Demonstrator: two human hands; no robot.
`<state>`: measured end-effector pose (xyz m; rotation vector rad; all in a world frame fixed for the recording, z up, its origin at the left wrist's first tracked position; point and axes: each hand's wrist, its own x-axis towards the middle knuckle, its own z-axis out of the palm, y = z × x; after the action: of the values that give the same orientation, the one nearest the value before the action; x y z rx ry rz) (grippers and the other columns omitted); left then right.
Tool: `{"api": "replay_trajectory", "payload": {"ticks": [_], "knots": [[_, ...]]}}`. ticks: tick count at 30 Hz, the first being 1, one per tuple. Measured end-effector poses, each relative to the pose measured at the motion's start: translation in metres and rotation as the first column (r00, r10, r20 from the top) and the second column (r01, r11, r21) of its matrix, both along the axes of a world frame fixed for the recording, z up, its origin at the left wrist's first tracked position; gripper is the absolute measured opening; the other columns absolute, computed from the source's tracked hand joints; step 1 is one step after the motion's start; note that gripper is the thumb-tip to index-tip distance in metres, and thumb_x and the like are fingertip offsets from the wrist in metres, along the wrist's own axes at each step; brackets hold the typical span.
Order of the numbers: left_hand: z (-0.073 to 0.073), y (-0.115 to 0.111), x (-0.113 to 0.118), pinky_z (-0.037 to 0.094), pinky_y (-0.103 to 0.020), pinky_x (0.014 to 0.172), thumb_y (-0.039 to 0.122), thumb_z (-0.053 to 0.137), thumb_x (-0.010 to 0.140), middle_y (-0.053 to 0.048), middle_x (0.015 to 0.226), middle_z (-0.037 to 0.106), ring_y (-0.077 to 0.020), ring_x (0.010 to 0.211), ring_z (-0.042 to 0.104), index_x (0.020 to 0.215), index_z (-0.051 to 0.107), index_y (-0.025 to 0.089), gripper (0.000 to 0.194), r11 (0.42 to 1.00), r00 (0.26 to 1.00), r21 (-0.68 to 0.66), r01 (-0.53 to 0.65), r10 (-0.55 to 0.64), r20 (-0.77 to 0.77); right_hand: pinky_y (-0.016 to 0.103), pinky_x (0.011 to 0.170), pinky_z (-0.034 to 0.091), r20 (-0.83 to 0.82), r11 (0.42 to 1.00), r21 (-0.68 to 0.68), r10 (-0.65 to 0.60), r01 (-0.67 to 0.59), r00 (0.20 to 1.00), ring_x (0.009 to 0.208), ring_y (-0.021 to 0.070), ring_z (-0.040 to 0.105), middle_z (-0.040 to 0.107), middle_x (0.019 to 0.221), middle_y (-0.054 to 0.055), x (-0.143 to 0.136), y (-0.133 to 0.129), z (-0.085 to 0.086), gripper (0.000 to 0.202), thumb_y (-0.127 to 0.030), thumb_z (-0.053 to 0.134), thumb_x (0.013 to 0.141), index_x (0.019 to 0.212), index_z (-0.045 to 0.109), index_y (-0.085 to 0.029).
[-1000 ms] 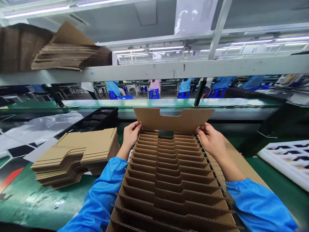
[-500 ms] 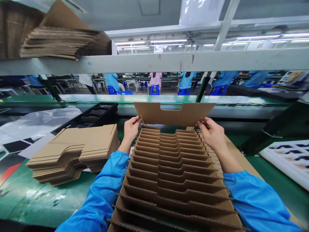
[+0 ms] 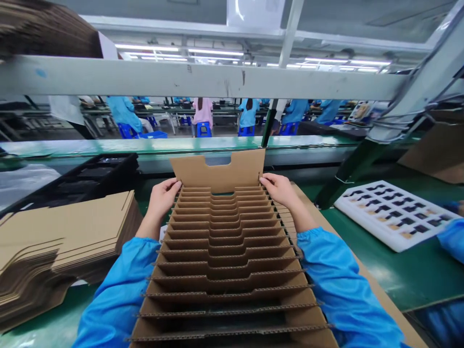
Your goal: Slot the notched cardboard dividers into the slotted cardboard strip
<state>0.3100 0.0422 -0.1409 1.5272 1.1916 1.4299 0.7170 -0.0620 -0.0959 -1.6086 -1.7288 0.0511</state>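
Between my two hands stands a cardboard divider (image 3: 221, 176) with a notch in its upper edge, at the far end of a long cardboard partition grid (image 3: 224, 290). My left hand (image 3: 161, 197) pinches the divider's left edge low down. On the opposite edge my right hand (image 3: 280, 189) grips it between thumb and fingers. The divider's lower edge meets the far end of the grid; how deep it sits there I cannot tell. Many notched crosspieces fill the grid toward me in parallel rows.
Left of the grid lies a stack of notched cardboard sheets (image 3: 90, 217), with black trays (image 3: 97, 174) behind. A white foam tray (image 3: 395, 212) with black parts rests at right, near a green post (image 3: 350, 169). Another person's blue sleeve (image 3: 453, 239) shows at the right edge.
The divider, held by both hands, has come down onto the grid's far end from slightly above it. The camera view has turned to the right.
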Motion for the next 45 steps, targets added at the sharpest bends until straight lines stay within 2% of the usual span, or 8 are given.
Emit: {"api": "replay_trajectory", "payload": {"ticks": [8, 13, 19, 26, 30, 39, 42, 45], "knots": [[0.002, 0.002, 0.0, 0.057, -0.032, 0.078, 0.061, 0.082, 0.079, -0.007, 0.094, 0.08, -0.0198, 0.077, 0.069, 0.131, 0.081, 0.013, 0.07, 0.991, 0.995, 0.093, 0.094, -0.096, 0.018, 0.04, 0.088, 0.057, -0.011, 0.998, -0.059, 0.038, -0.038, 0.999, 0.092, 0.0273, 0.074, 0.082, 0.098, 0.005, 0.013, -0.002, 0.001, 0.033, -0.05, 0.06, 0.099, 0.096, 0.08, -0.024], [0.002, 0.005, 0.002, 0.059, -0.035, 0.093, 0.058, 0.085, 0.077, -0.009, 0.11, 0.078, -0.0193, 0.089, 0.072, 0.157, 0.063, 0.013, 0.094, 0.987, 0.992, 0.13, 0.097, -0.106, 0.063, 0.046, 0.096, 0.061, -0.064, 0.999, -0.037, 0.026, -0.028, 0.998, 0.095, 0.0282, 0.078, 0.082, 0.111, 0.01, 0.021, 0.003, -0.004, 0.045, -0.05, 0.064, 0.095, 0.125, 0.079, -0.021], [0.006, -0.003, 0.002, 0.057, -0.036, 0.102, 0.054, 0.079, 0.091, -0.012, 0.133, 0.076, -0.0191, 0.097, 0.073, 0.17, 0.048, 0.022, 0.091, 0.966, 0.99, 0.216, 0.141, -0.141, -0.018, 0.042, 0.086, 0.064, -0.134, 0.975, 0.215, 0.082, -0.052, 0.988, 0.089, 0.0218, 0.076, 0.061, 0.156, 0.017, 0.008, 0.001, 0.002, 0.101, -0.049, 0.074, 0.093, 0.178, 0.024, -0.027], [0.009, -0.006, -0.005, 0.059, -0.036, 0.096, 0.071, 0.055, 0.105, -0.009, 0.121, 0.079, -0.0243, 0.102, 0.075, 0.157, 0.064, 0.024, 0.07, 0.966, 0.974, 0.211, 0.147, -0.105, -0.198, 0.045, 0.094, 0.063, 0.031, 0.993, 0.096, 0.068, -0.071, 0.997, 0.09, 0.0244, 0.074, 0.08, 0.123, 0.008, -0.003, -0.004, 0.005, 0.059, -0.06, 0.057, 0.105, 0.155, 0.067, -0.029], [0.01, -0.007, -0.005, 0.059, -0.038, 0.095, 0.08, 0.043, 0.105, -0.014, 0.123, 0.083, -0.0308, 0.108, 0.078, 0.125, 0.083, 0.018, 0.077, 0.99, 0.967, 0.133, 0.046, -0.011, -0.253, 0.049, 0.113, 0.058, 0.039, 0.993, 0.027, 0.11, -0.111, 0.993, 0.122, 0.0316, 0.074, 0.079, 0.131, 0.008, 0.003, -0.002, 0.003, 0.057, -0.07, 0.051, 0.105, 0.124, 0.085, -0.028], [0.022, -0.011, -0.004, 0.057, -0.04, 0.084, 0.074, 0.049, 0.103, -0.012, 0.092, 0.085, -0.0345, 0.094, 0.079, 0.093, 0.087, 0.02, 0.067, 0.997, 0.901, 0.065, -0.034, 0.059, -0.429, 0.055, 0.124, 0.051, -0.071, 0.96, -0.191, 0.195, -0.205, 0.978, 0.137, 0.0369, 0.068, 0.077, 0.139, 0.002, 0.015, 0.0, 0.0, 0.067, -0.081, 0.05, 0.101, 0.128, 0.085, -0.03], [0.033, -0.025, -0.006, 0.059, -0.041, 0.091, 0.067, 0.053, 0.103, -0.012, 0.106, 0.086, -0.0325, 0.099, 0.079, 0.108, 0.086, 0.02, 0.057, 0.996, 0.901, 0.088, -0.028, 0.063, -0.429, 0.056, 0.121, 0.053, -0.06, 0.961, -0.191, 0.191, -0.199, 0.98, 0.135, 0.0383, 0.07, 0.077, 0.137, 0.003, 0.014, -0.001, 0.002, 0.066, -0.081, 0.05, 0.101, 0.123, 0.086, -0.03], [0.05, -0.062, -0.014, 0.06, -0.041, 0.097, 0.062, 0.061, 0.099, -0.013, 0.123, 0.084, -0.0307, 0.105, 0.079, 0.127, 0.081, 0.019, 0.055, 0.982, 0.909, 0.181, -0.05, 0.12, -0.4, 0.055, 0.119, 0.055, -0.042, 0.965, -0.171, 0.196, -0.201, 0.98, 0.135, 0.0382, 0.07, 0.077, 0.138, 0.004, 0.013, -0.001, 0.001, 0.066, -0.082, 0.05, 0.101, 0.124, 0.085, -0.031]]}}
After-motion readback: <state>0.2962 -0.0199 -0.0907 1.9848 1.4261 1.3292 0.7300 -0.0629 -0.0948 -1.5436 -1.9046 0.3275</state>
